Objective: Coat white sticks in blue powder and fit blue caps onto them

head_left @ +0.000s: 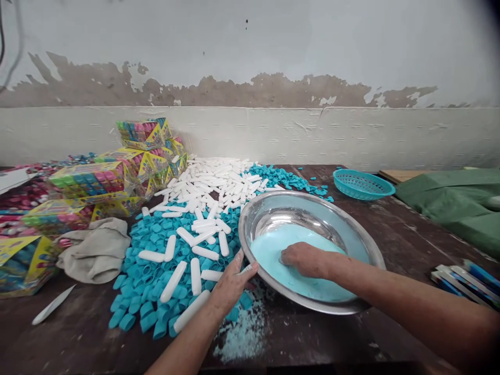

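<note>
A wide metal bowl point(312, 200) holds pale blue powder point(269, 252) and leans with its left rim raised. My right hand point(304, 259) is in the bowl with curled fingers pressed into the powder; what they hold, if anything, is hidden. At the bowl's left rim is my left hand point(234, 278), its thumb and fingers on the edge. Left of the bowl lies a heap of blue caps point(148, 291) with white tubes point(174, 281) scattered over it. Behind them spreads a larger pile of white tubes point(219, 177).
Packed boxes of colourful pieces point(89, 179) are stacked at the left, beside a grey cloth point(96, 252) and a white pointed tool point(52, 304). A blue basket point(363, 185) and green fabric point(449, 200) are at the right. Spilled powder point(244, 333) marks the dark table point(101, 344).
</note>
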Demonstrator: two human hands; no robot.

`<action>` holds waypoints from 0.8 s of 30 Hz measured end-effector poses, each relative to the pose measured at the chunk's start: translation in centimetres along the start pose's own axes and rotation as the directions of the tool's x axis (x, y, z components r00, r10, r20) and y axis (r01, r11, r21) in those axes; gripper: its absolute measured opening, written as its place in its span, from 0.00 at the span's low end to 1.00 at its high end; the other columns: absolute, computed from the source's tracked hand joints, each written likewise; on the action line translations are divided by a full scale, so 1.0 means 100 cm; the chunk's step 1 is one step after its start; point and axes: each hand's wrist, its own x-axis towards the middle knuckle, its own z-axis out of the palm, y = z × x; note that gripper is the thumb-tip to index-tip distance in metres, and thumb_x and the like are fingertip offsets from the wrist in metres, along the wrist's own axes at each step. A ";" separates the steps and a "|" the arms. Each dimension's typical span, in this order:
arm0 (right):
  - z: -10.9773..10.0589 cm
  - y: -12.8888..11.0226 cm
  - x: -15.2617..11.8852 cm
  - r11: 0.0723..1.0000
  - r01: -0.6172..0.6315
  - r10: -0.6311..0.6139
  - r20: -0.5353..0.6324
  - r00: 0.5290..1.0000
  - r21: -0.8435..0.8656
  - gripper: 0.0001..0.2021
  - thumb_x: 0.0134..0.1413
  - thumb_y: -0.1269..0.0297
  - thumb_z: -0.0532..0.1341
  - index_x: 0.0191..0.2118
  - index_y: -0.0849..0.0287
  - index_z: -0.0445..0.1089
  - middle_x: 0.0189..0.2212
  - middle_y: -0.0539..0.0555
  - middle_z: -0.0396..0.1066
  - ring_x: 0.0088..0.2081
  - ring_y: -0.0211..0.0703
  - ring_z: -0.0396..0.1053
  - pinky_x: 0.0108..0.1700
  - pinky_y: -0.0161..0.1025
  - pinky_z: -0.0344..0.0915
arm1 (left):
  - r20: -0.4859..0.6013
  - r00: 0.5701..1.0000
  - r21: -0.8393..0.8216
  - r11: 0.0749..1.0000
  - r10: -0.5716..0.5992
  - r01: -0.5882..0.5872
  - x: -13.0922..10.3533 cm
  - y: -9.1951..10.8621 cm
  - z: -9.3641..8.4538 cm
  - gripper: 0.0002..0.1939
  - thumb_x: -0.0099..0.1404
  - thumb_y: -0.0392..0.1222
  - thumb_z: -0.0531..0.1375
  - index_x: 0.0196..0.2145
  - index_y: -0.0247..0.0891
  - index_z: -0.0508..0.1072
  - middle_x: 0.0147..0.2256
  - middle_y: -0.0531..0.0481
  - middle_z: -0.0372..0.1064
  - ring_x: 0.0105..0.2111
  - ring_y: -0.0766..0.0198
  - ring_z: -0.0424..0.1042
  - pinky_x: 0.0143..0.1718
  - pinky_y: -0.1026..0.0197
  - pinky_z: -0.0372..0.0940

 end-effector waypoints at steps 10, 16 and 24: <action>-0.019 0.023 -0.014 0.994 0.023 -0.023 0.005 1.000 0.105 0.13 0.44 0.79 0.50 0.32 0.60 0.69 0.28 0.51 0.72 0.31 0.39 0.68 0.34 0.33 0.60 | -0.002 1.000 -0.017 1.000 -0.009 0.009 -0.002 -0.001 0.001 0.34 0.59 0.50 0.55 0.60 0.45 0.46 0.59 0.48 0.49 0.51 0.49 0.59 0.30 0.63 0.68; -0.010 0.007 -0.009 0.994 -0.054 0.052 -0.026 0.998 -0.099 0.13 0.43 0.83 0.50 0.29 0.66 0.70 0.29 0.63 0.70 0.34 0.50 0.67 0.38 0.43 0.57 | -0.011 1.000 -0.021 1.000 -0.023 0.022 -0.003 -0.001 0.003 0.34 0.60 0.50 0.55 0.60 0.46 0.46 0.59 0.48 0.49 0.50 0.50 0.59 0.31 0.63 0.68; -0.020 0.008 -0.005 0.955 0.053 -0.077 0.069 0.995 0.293 0.12 0.45 0.77 0.51 0.32 0.60 0.69 0.28 0.47 0.72 0.30 0.35 0.68 0.31 0.29 0.60 | -0.004 0.999 -0.030 0.998 -0.049 0.049 -0.004 0.004 0.004 0.36 0.59 0.51 0.56 0.61 0.44 0.44 0.60 0.47 0.45 0.52 0.49 0.57 0.31 0.62 0.69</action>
